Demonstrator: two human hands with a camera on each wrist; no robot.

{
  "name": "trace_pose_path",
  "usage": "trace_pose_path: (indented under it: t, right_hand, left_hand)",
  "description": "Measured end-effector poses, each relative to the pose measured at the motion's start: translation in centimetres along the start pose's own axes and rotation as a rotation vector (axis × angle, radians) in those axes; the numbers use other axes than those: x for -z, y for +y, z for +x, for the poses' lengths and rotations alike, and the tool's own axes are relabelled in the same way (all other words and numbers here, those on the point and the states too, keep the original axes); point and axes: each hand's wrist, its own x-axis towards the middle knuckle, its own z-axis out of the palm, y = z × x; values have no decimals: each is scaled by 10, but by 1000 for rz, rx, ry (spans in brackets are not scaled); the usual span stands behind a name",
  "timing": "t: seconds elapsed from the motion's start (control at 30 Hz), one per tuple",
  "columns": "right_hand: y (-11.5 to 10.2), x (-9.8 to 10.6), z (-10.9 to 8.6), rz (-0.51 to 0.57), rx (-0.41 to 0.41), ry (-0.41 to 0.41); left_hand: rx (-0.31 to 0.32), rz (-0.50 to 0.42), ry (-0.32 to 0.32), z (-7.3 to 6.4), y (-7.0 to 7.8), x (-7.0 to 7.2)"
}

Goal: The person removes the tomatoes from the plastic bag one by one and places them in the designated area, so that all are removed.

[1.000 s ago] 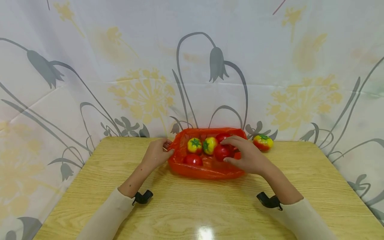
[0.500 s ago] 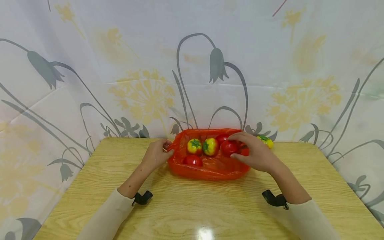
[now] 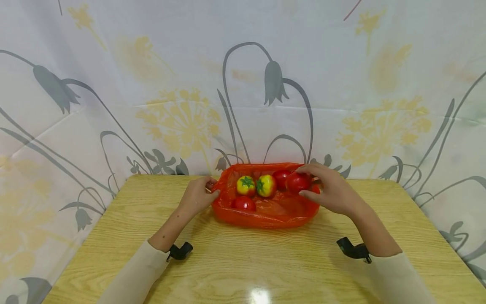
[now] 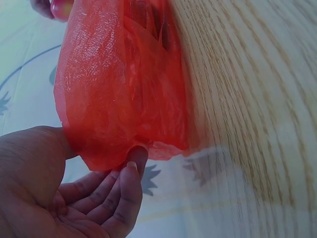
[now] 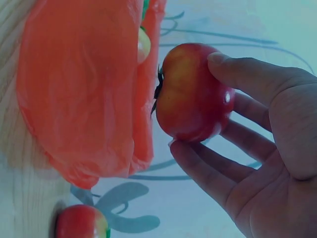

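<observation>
Right hand (image 3: 334, 191) shifts rightward in frame, holding red fruit (image 5: 195, 94); left hand (image 3: 196, 196) pinches orange-red bag (image 3: 262, 219), best kept steady.

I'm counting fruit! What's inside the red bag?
The red bag holds two yellow-and-red fruits and two red fruits. The right hand holds another fruit above it. Anything low behind the front wall is hidden.

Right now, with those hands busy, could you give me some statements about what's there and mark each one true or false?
1. The left hand holds the edge of the bag. True.
2. The right hand is empty. False: it holds a red fruit.
3. Two yellowish fruits are in the bag. True.
4. The bag is blue. False: it is orange-red.
5. Another fruit is outside the bag. True.
</observation>
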Motion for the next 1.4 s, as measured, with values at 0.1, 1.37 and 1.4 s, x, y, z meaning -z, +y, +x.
trace_pose_path:
  t: [0.1,1.37,1.4]
  right_hand:
    - [2,3,-1,3,-18,11]
    - [34,29,-15,-1,-84,111]
    - [35,30,-16,-3,-91,113]
  left_hand:
    - [-2,2,-1,0,-1,0]
    - [7,10,-14,1,-1,1]
    - [7,13,-15,1,-1,1]
